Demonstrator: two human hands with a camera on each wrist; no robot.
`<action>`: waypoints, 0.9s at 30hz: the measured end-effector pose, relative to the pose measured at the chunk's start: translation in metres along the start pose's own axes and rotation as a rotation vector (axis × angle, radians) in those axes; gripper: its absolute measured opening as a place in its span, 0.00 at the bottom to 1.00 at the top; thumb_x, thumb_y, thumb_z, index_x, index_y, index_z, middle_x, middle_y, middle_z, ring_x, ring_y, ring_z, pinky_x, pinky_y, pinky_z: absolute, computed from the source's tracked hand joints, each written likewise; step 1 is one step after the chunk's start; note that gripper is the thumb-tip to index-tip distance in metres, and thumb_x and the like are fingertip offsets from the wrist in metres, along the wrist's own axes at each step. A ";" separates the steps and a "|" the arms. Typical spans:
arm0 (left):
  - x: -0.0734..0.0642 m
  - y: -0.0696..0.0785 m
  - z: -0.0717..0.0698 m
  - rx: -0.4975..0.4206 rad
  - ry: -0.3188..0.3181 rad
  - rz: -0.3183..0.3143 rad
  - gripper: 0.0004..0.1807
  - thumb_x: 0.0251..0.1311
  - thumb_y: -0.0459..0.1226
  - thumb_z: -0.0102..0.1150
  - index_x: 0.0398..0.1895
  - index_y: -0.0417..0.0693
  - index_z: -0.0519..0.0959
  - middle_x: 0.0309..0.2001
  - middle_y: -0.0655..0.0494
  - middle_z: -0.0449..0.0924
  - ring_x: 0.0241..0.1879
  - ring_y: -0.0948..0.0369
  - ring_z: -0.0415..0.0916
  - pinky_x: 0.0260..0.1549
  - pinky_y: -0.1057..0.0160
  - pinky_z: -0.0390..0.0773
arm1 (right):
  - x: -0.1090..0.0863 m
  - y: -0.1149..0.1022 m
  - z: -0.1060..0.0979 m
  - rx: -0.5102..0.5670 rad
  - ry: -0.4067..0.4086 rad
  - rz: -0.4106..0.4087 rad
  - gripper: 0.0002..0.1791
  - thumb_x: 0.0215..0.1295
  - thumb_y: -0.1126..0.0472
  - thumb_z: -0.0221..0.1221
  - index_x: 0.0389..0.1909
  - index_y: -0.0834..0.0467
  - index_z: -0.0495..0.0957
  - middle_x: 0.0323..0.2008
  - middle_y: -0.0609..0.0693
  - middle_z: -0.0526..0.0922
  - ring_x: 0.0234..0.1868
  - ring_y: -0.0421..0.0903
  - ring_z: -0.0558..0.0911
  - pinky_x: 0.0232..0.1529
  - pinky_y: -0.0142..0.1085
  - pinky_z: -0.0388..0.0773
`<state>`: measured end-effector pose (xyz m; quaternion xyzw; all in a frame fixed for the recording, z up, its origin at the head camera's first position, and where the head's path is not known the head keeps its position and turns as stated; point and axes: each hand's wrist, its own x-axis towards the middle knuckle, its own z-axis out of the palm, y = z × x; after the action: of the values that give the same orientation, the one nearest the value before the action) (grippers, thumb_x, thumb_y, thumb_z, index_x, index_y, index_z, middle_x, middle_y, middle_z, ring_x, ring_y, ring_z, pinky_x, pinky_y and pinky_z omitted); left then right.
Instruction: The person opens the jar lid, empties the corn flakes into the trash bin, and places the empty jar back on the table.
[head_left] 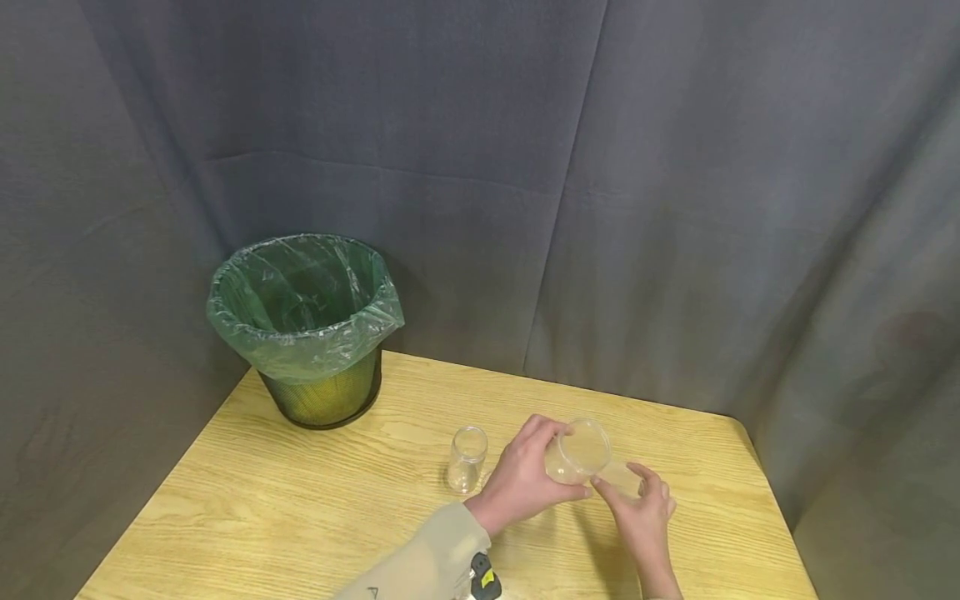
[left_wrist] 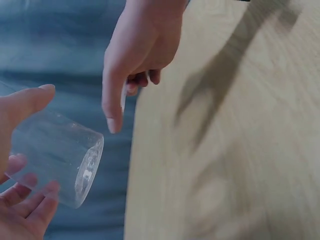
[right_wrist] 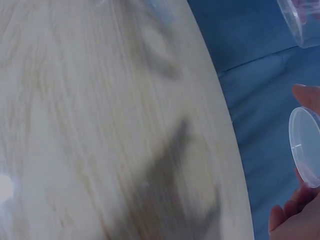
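In the head view, a clear cup (head_left: pixel 561 463) is tilted in my left hand (head_left: pixel 521 473), its round end up and to the right. Thumb and fingers curl round its side, as the left wrist view shows on the same cup (left_wrist: pixel 60 155). Close by on the right, my right hand (head_left: pixel 647 521) pinches a thin, translucent round lid (head_left: pixel 621 478) between thumb and fingers. The right wrist view gives the lid's (right_wrist: pixel 305 146) raised rim at the frame edge. Cup and lid are both held above the table.
A second clear cup (head_left: pixel 467 463) stands upright on the wooden table (head_left: pixel 300 508), left of my left hand. At the back left corner is a mesh bin (head_left: pixel 322 396) with a green plastic liner (head_left: pixel 315 354). Grey curtains (head_left: pixel 480 183) hang behind and beside the table.
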<state>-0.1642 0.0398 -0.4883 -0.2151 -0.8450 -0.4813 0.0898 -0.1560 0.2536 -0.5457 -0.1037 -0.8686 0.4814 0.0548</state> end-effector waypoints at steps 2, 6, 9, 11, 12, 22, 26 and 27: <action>-0.001 -0.002 0.004 -0.011 -0.005 -0.036 0.42 0.41 0.48 0.84 0.62 0.51 0.75 0.53 0.67 0.71 0.51 0.65 0.74 0.51 0.63 0.76 | 0.001 0.003 0.001 0.004 0.009 0.006 0.50 0.61 0.41 0.70 0.71 0.68 0.57 0.67 0.70 0.56 0.67 0.67 0.52 0.57 0.64 0.62; -0.004 -0.009 0.013 -0.014 -0.009 -0.055 0.43 0.39 0.47 0.85 0.62 0.50 0.75 0.52 0.64 0.71 0.51 0.63 0.74 0.52 0.62 0.76 | 0.003 0.010 0.003 0.003 0.018 0.008 0.50 0.62 0.43 0.70 0.70 0.69 0.55 0.67 0.71 0.57 0.66 0.68 0.52 0.56 0.62 0.62; -0.005 -0.014 0.019 -0.019 -0.015 -0.058 0.43 0.40 0.45 0.85 0.62 0.49 0.75 0.52 0.63 0.72 0.52 0.60 0.76 0.52 0.61 0.76 | 0.004 0.014 0.003 -0.004 0.016 0.006 0.49 0.63 0.44 0.70 0.70 0.69 0.55 0.67 0.72 0.57 0.66 0.69 0.52 0.56 0.63 0.62; -0.005 -0.017 0.022 -0.024 -0.022 -0.065 0.43 0.40 0.45 0.85 0.62 0.49 0.74 0.52 0.63 0.71 0.53 0.59 0.76 0.53 0.60 0.76 | 0.004 0.015 0.004 -0.004 0.013 0.006 0.49 0.63 0.45 0.70 0.69 0.69 0.55 0.66 0.72 0.57 0.67 0.70 0.52 0.58 0.65 0.61; -0.005 -0.018 0.023 -0.031 -0.023 -0.067 0.43 0.40 0.45 0.85 0.62 0.49 0.74 0.53 0.63 0.71 0.53 0.57 0.76 0.53 0.60 0.76 | 0.004 0.016 0.004 -0.004 0.009 0.007 0.49 0.63 0.45 0.70 0.69 0.69 0.54 0.66 0.72 0.56 0.67 0.70 0.52 0.58 0.66 0.61; -0.005 -0.030 0.034 -0.012 -0.034 -0.068 0.43 0.41 0.46 0.85 0.63 0.48 0.74 0.54 0.59 0.75 0.55 0.60 0.75 0.55 0.60 0.75 | 0.004 0.023 0.004 -0.026 -0.032 0.035 0.50 0.63 0.41 0.68 0.68 0.70 0.54 0.66 0.71 0.55 0.66 0.69 0.50 0.59 0.65 0.61; -0.005 -0.034 0.037 0.014 -0.035 -0.077 0.43 0.41 0.44 0.85 0.63 0.47 0.75 0.55 0.59 0.76 0.55 0.62 0.75 0.56 0.60 0.75 | 0.005 0.025 0.005 -0.057 -0.052 0.036 0.50 0.61 0.39 0.68 0.67 0.71 0.59 0.64 0.71 0.57 0.63 0.66 0.51 0.57 0.63 0.62; -0.005 -0.036 0.038 0.023 -0.034 -0.073 0.43 0.41 0.43 0.85 0.64 0.47 0.75 0.55 0.59 0.76 0.55 0.62 0.75 0.56 0.60 0.75 | 0.005 0.025 0.006 -0.067 -0.057 0.035 0.50 0.61 0.39 0.69 0.67 0.71 0.60 0.64 0.70 0.58 0.62 0.65 0.51 0.56 0.61 0.62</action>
<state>-0.1735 0.0548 -0.5374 -0.1914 -0.8591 -0.4707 0.0604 -0.1590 0.2627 -0.5701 -0.1071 -0.8834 0.4559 0.0181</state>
